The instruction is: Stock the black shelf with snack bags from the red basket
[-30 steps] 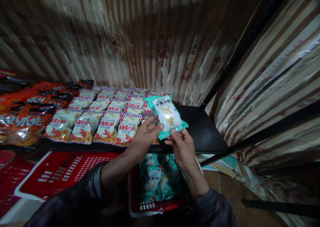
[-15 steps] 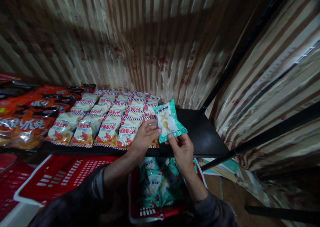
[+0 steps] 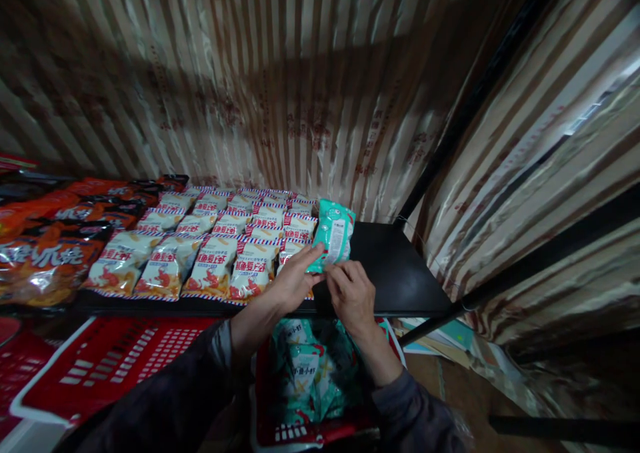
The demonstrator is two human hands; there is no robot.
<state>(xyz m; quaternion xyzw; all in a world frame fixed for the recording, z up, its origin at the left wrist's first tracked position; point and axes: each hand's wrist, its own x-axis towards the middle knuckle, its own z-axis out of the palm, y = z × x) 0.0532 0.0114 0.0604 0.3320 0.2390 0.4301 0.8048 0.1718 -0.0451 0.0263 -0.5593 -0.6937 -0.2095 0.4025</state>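
Observation:
A small teal snack bag (image 3: 334, 235) is held over the shelf with its back, bearing a pale printed panel, facing me. My left hand (image 3: 296, 276) grips its lower left edge, fingers closed on it. At the bottom edge, my right hand (image 3: 353, 294) is closed with thumb and fingertips pinching the bag. Just left of the held bag stand rows of white snack bags (image 3: 210, 263) with red lettering. Under my wrists, a red basket (image 3: 257, 400) holds several teal snack bags (image 3: 303, 373) like the one in my hands.
Orange and black snack bags (image 3: 50, 260) fill the shelf's left part. The black shelf (image 3: 395, 266) runs right to a dark metal post (image 3: 450, 140). Another red basket (image 3: 120, 360) sits low at the left. A striped curtain (image 3: 280, 73) hangs behind.
The teal snack bag has been turned over, from its printed front to its back. Both hands have kept hold of it, and my right hand's fingers have curled in more.

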